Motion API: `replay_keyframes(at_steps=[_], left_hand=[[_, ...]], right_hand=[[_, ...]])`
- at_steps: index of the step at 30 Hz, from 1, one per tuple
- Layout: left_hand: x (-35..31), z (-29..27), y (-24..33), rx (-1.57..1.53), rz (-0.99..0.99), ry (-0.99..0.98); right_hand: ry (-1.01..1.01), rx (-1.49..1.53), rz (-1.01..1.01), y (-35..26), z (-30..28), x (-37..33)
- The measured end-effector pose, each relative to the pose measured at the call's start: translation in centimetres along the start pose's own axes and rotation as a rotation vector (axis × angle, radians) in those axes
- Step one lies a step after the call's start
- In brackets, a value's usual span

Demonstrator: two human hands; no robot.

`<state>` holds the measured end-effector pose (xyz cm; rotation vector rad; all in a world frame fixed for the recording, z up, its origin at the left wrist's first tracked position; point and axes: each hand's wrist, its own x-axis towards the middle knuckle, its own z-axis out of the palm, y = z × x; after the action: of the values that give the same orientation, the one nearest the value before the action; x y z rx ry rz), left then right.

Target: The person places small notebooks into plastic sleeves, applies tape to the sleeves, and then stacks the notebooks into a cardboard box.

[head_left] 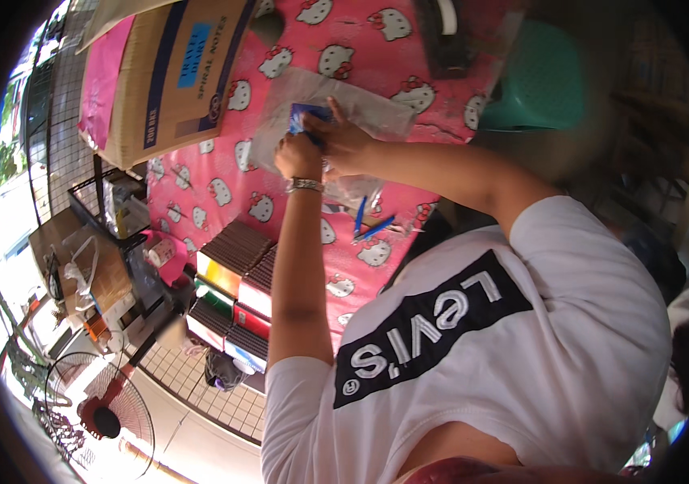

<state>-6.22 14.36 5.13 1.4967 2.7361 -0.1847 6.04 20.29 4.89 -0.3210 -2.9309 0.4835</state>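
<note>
Over the pink table, both hands meet at a small blue flat item [305, 113], whose kind I cannot tell. My left hand [299, 156], with a bracelet at its wrist, is closed at the item's near edge; what lies inside its fingers is hidden. Reaching in from the right, my right hand [347, 143] has its fingers bent over the blue item, one finger pointing up. Beneath both hands a clear plastic sheet or bag [389, 119] is spread out and crumpled. Blue pen-like tools [375, 228] lie on the table nearer my body.
A large cardboard carton [171, 81] stands at the left on the patterned pink tablecloth [219, 191]. Stacks of spiral notebooks [235, 250] sit beside my left forearm. A green plastic stool [534, 81] is at the right, and a fan [106, 419] at lower left.
</note>
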Motion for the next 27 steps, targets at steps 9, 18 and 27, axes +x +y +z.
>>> replay_keyframes(at_steps=[9,18,27], left_hand=[[-1.8,0.8,1.1,0.141,0.088,0.136],[-4.6,1.3,1.0,0.210,-0.008,-0.048],[-5.0,1.8,1.6,-0.089,-0.012,0.194]], right_hand=[[0.637,0.583,0.965,16.1,-5.8,-15.4],[0.956,1.724,1.096,11.6,-6.4,-16.0],[-0.071,2.236,0.635,10.5,-1.9,-3.7]])
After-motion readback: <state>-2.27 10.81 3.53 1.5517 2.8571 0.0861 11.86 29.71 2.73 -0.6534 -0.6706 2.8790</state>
